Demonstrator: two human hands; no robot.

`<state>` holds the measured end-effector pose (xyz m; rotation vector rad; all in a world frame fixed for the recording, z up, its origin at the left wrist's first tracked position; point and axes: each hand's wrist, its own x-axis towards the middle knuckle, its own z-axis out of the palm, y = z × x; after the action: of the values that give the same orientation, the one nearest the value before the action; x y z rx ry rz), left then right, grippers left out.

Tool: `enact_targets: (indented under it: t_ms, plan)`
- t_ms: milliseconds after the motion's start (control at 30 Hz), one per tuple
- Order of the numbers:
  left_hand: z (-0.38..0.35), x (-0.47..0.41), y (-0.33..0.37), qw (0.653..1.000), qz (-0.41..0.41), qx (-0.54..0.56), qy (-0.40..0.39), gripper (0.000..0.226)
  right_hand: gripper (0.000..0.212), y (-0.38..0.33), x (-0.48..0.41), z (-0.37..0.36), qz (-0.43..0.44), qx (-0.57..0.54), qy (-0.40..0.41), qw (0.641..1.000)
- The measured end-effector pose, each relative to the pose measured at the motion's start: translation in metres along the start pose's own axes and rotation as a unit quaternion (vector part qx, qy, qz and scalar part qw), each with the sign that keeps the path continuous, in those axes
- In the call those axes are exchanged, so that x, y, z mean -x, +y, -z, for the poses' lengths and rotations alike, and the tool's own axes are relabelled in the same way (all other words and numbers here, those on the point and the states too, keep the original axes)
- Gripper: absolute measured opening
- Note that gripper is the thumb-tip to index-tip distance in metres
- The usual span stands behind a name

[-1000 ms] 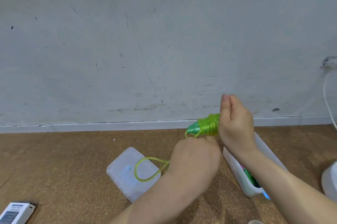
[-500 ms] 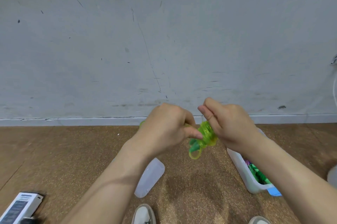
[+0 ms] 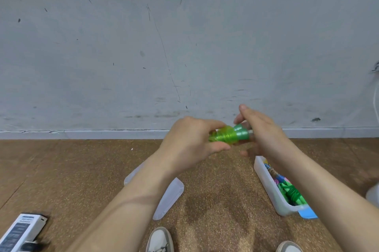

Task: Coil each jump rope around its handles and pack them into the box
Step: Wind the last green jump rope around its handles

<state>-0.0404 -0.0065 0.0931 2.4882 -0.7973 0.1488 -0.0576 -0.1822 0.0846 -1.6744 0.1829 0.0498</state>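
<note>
Translucent lid (image 3: 170, 196) lies on the cork floor (image 3: 61, 169) under the left forearm. The box (image 3: 268, 186), holding coiled ropes, sits under the right forearm. Left hand (image 3: 190, 141) grips the coiled green jump rope (image 3: 227, 136), held in the air before the floor's wall edge. Right hand (image 3: 264, 135) pinches its handle end. A strip of floor separates lid and box.

Scuffed wall (image 3: 184, 36), white shoe (image 3: 160, 240)
</note>
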Motion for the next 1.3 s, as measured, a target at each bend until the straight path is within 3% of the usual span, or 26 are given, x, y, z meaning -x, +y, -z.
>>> enact_targets:
  t_ms: [67,167,333,400,600,700,833,1000,1100,1200,1300]
  plan:
    - [-0.01,0.001,0.001,0.982,-0.109,-0.141,0.069,0.041,0.042,-0.001,0.001,0.004,-0.085,-0.009,-0.093,0.992]
    - [-0.02,0.001,0.008,0.97,-0.151,-0.159,0.104,0.042,0.049,-0.001,0.001,0.005,-0.108,-0.084,-0.152,0.979]
    - [-0.005,-0.001,0.008,0.998,-0.058,-0.001,0.026,0.053,0.046,0.004,-0.005,0.01,-0.042,-0.106,-0.113,0.987]
    - [-0.002,0.0,0.01,0.999,-0.04,0.008,0.009,0.057,0.047,0.005,-0.007,0.012,-0.028,-0.092,-0.105,0.99]
    - [0.002,-0.003,0.012,0.991,-0.017,-0.129,0.043,0.034,0.034,0.004,-0.008,0.01,0.001,-0.028,-0.111,0.993]
    - [0.002,-0.003,0.014,0.977,0.011,-0.214,0.023,0.034,0.032,0.006,-0.008,0.004,0.015,0.021,-0.105,0.994]
    - [0.006,-0.001,0.014,0.97,0.048,-0.238,0.022,0.018,0.033,0.01,-0.01,0.003,0.062,0.101,-0.059,0.991]
    - [0.016,-0.001,0.012,0.992,0.098,-0.066,-0.032,0.006,0.038,0.017,-0.014,0.007,0.067,0.175,-0.024,0.982]
    - [0.011,-0.001,0.015,0.989,0.121,0.072,-0.045,0.003,0.04,0.022,-0.015,0.004,0.094,0.309,-0.044,0.946]
    - [0.006,-0.002,0.014,0.968,0.156,0.193,-0.047,0.005,0.041,0.025,-0.015,-0.002,0.135,0.397,-0.075,0.905]
    - [0.004,-0.005,0.009,0.915,0.213,0.342,0.011,0.003,0.045,0.024,-0.012,-0.01,0.212,0.397,-0.097,0.888]
